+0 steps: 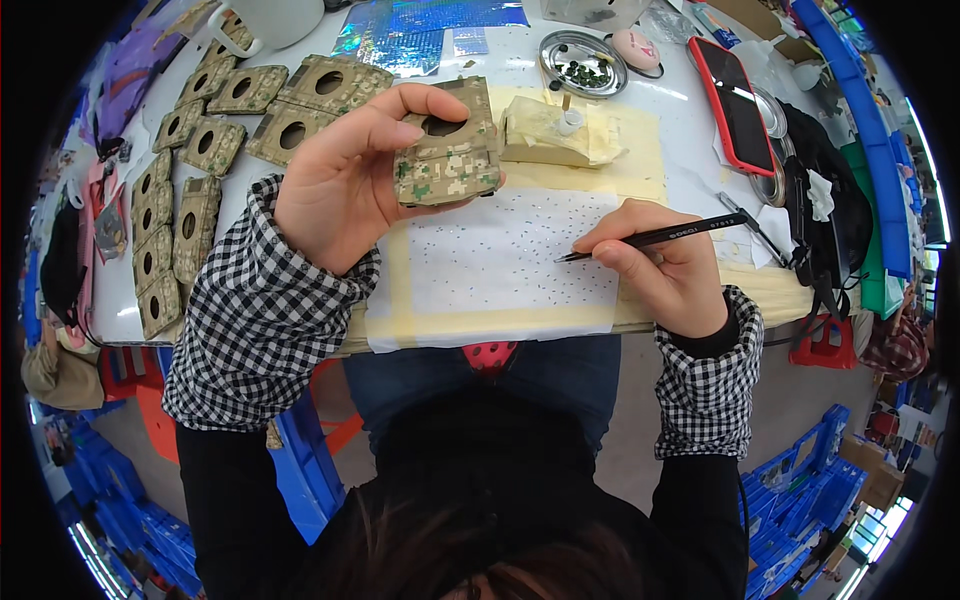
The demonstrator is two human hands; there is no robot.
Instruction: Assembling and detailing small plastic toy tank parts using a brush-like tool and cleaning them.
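My left hand (345,170) grips a small camouflage-patterned case (447,165) with a round dark hole near its top. It is held up over the far left part of a white sheet (470,270) strewn with many tiny dark specks. In my right hand (668,262) is a thin black pen-like tool (690,231), pinched between thumb and fingers. Its fine tip points left and sits at or just above the sheet; contact cannot be made out. Beyond the sheet, near the case, stands a tape-wrapped block (560,148) with a small white cap-like piece on it.
Several more camouflage cases (212,146) lie at the left. A white mug (285,20) stands behind them. Farther back are iridescent film (400,35) and a round dish (583,68) of small dark pieces. At the right lie a red-cased phone (733,110) and a black bag (825,200).
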